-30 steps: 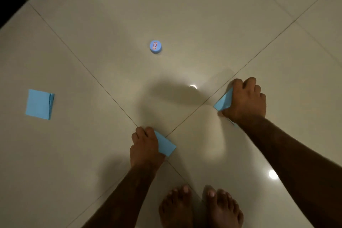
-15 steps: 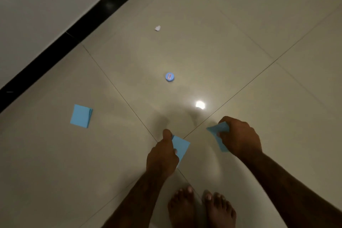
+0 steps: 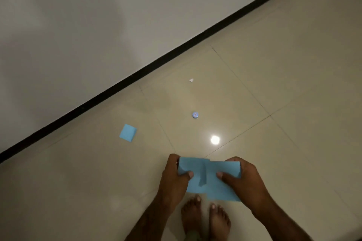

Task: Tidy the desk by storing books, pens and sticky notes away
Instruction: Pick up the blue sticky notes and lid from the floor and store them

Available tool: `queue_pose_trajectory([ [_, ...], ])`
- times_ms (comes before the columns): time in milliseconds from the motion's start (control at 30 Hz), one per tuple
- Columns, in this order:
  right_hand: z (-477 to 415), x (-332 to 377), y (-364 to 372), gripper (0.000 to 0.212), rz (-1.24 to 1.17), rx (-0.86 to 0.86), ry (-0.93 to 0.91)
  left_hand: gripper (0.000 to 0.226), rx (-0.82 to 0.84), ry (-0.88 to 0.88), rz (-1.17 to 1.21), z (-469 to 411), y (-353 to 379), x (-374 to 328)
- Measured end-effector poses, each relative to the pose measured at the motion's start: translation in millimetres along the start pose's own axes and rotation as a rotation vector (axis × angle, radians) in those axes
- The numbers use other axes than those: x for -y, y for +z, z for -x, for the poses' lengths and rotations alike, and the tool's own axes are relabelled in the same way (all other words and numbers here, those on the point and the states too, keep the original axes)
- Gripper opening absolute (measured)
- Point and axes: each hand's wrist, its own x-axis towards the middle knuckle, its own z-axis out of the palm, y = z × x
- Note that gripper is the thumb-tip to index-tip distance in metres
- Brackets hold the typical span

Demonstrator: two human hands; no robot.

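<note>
Head view: your left hand (image 3: 174,179) pinches the left note (image 3: 195,165), your right hand (image 3: 242,182) the right note (image 3: 219,191) touching it; square both edges before stacking.

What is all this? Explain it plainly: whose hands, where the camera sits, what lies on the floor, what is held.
No machine here: a person works with bare hands, filmed by one camera worn on their head, looking down. The left hand pinches one batch of blue sticky notes, the right hand a second batch, held side by side above bare feet. On the tiled floor lie a third blue sticky-note pad, a small round blue cap and a white scrap. A black skirting runs along the wall.
</note>
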Motion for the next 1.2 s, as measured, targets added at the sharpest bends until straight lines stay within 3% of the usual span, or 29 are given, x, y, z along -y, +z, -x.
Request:
queue_pose_trajectory([
  [333,152.2,144.5,-6.1,0.022,-0.066,0.107,-0.115,0.027,-0.038,0.156,0.278,163.0,-96.4,-91.4],
  [567,226.7,211.7,25.3,0.019,0.004,0.23,-0.234,0.025,-0.211,0.202,0.384,255.0,-168.3,-99.7],
  [900,326.5,270.2,163.9,0.022,0.243,0.64,-0.394,0.031,-0.638,0.138,0.602,391.3,-282.0,-20.7],
  [1200,444.7,254.0,312.1,0.021,0.464,0.983,-0.515,0.044,-0.994,0.097,0.775,516.1,-345.9,98.1],
])
